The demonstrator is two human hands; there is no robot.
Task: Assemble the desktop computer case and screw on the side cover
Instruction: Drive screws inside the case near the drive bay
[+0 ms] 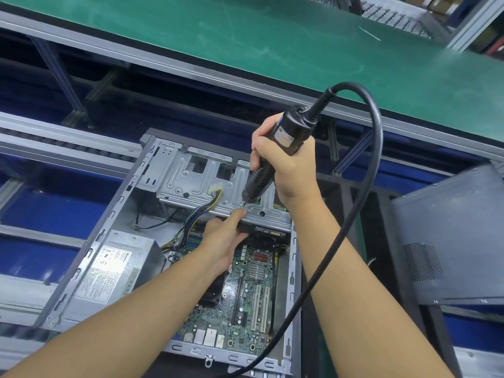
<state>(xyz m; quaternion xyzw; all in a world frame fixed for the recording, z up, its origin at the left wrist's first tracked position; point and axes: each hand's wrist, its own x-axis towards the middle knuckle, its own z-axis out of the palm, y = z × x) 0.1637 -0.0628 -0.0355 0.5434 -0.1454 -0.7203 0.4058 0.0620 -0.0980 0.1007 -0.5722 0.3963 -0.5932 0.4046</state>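
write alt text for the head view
A right hand grips a corded electric screwdriver, its bit on the drive cage of an open desktop computer case, while the left hand touches the cage beside the bit. The motherboard and power supply lie exposed; a side cover leans at right.

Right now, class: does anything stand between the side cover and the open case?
Yes. The left hand, right hand, electric screwdriver and its cable are over the open case; the side cover sits apart, to its right.

— What is the computer case point(174, 173) made of?
— Bare, dull grey sheet metal. The electric screwdriver point(293, 126) is black plastic, ribbed low down; the bench mat point(272, 45) is matt green, scuffed.
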